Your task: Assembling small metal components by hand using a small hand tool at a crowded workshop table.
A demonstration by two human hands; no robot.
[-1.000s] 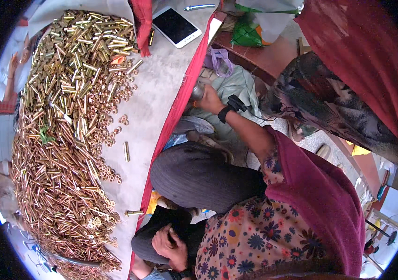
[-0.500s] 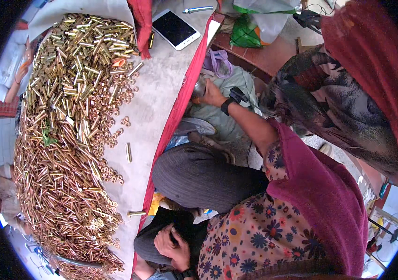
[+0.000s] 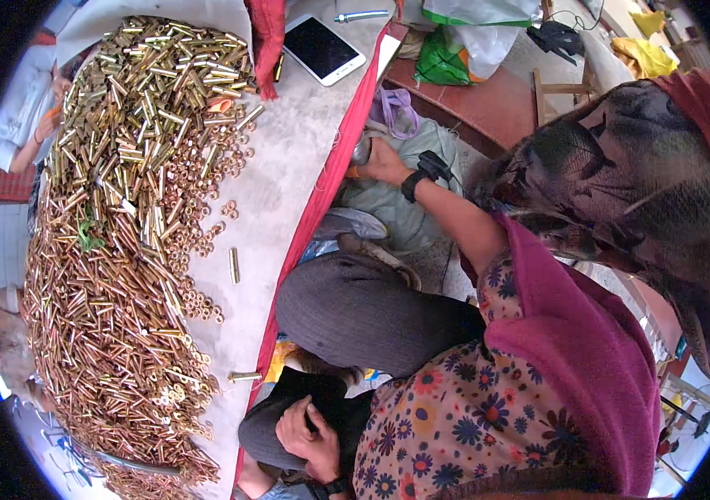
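Note:
My right hand (image 3: 388,162) is closed round a rounded, shiny metal object (image 3: 362,150) beside the table's red cloth edge. Most of that object is hidden by the fingers and the cloth. A black strap circles my right wrist. Resting on my dark trouser knee, my left hand (image 3: 312,437) has its fingers loosely bent and apart, with nothing visible in it. On the table (image 3: 267,192) lies a big heap of brass-coloured metal sleeves (image 3: 155,104), thin rods (image 3: 97,325) and small nuts (image 3: 197,175). Two loose sleeves, one upright in view (image 3: 234,266) and one by the edge (image 3: 244,377), lie apart.
A white phone (image 3: 323,52) and a threaded bolt (image 3: 361,16) lie at the table's far end. A pale green sack (image 3: 422,158) and a purple strap (image 3: 399,114) are on the floor side. Close on the right is another person in dark patterned clothing (image 3: 588,167). Others sit at the left.
The view has shifted slightly. The person at the right has moved down and to the right, uncovering yellow cloth and a wooden frame. Both my hands keep nearly the same pose.

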